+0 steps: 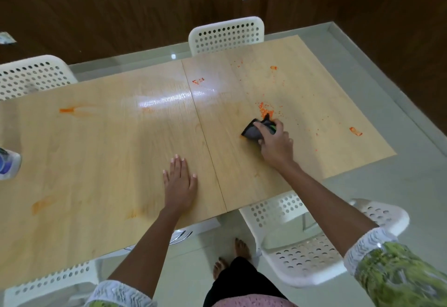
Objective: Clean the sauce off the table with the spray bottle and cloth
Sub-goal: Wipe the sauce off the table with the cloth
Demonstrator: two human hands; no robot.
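Observation:
My right hand [275,144] grips a dark grey cloth [252,132] and presses it on the light wooden table [101,161], just below a patch of orange-red sauce [266,111]. More sauce spots lie at the far right [355,131], near the back [198,81] and at the left [67,110]. Faint orange smears [41,204] mark the near left part. My left hand [180,181] rests flat on the table with fingers straight. The spray bottle [8,163] stands at the left edge, partly cut off.
White perforated chairs stand around the table: one at the back [226,34], one at the far left [31,76], one at the near right [314,241], one at the near left [48,282]. My bare feet [232,258] stand on the pale floor.

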